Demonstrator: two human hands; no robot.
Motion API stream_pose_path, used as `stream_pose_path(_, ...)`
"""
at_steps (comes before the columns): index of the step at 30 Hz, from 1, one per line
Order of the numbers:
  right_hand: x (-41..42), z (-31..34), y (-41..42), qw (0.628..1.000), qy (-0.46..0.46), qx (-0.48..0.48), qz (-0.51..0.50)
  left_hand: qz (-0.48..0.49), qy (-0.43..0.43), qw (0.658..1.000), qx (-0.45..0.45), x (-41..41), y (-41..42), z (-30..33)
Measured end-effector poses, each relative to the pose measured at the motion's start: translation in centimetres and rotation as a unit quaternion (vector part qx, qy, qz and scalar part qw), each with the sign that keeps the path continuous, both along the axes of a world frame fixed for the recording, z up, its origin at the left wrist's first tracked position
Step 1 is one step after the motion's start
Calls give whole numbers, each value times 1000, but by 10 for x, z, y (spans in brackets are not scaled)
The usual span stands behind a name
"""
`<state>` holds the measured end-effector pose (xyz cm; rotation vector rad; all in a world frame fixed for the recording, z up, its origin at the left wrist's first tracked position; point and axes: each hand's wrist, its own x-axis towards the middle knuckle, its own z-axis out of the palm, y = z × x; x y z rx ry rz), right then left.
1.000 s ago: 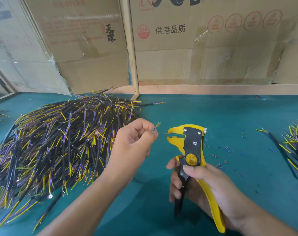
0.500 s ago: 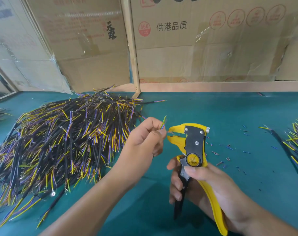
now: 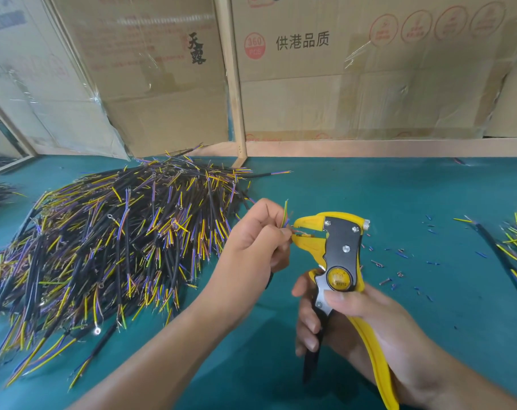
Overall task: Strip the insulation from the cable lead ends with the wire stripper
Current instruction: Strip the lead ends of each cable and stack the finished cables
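L hand pinching cable lead – tip betw stripper beak; R hand clenched round handles, above bench.

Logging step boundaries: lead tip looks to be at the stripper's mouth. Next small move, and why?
Probably squeeze the handles. The left hand pinches a lead whose tip sits between the open yellow jaws of the wire stripper, and the right hand already wraps the handles. Insertion depth is hard to judge.
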<state>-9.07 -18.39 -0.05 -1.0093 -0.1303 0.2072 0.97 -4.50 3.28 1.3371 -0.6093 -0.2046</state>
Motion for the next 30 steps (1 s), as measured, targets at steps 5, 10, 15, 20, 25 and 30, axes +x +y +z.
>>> stream_pose_path(5, -1, 2, -1, 1000, -1, 3, 6, -10, 12, 1000, -5, -2, -2, -1)
stream_pose_path(10, -3, 4, -1, 1000, 2, -2, 5, -22, 19, 1000, -9, -2, -2, -2)
stream_pose_path(15, -2, 6, -1, 1000, 8, -13, -1, -18, 15, 1000, 0, -3, -2, -2)
stream_pose_path(20, -2, 6, -1, 1000, 21, -18, -11, -26, 16, 1000, -4, -3, -2, -3)
stream_pose_path(25, -2, 6, -3, 999, 21, -27, -4, -36, 5, 999, 10, -3, -1, -5)
stream_pose_path(30, -2, 5, -3, 1000, 17, -23, -2, -44, 33, 998, 35, 0, 0, -5)
